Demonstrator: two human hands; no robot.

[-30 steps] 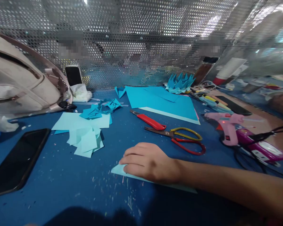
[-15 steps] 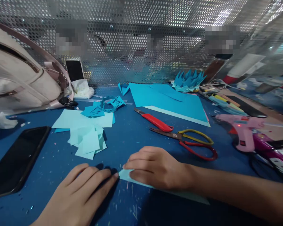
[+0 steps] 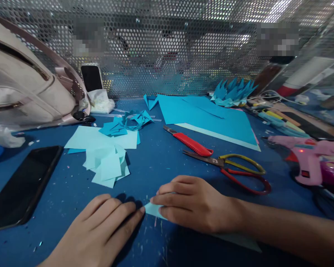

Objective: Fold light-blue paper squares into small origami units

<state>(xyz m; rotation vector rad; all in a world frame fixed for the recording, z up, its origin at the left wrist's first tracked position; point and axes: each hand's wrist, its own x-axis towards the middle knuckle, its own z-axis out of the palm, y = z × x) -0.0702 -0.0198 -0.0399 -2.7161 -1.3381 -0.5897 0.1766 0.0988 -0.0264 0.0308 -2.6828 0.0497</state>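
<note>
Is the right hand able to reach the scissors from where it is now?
Probably yes. The right hand rests on the light blue paper, and the scissors lie just behind it on the blue table, with nothing between them. The red utility knife lies further back.

Single head cam, looks forward and down over blue bench point(image 3: 161, 159), close; mesh wall point(image 3: 167, 55) at 12 o'clock.

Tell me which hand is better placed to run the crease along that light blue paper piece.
Left, probably. The right hand lies flat on the light blue paper piece, pinning it to the blue table. The left hand is free, its fingertips at the paper's pointed corner.
</note>
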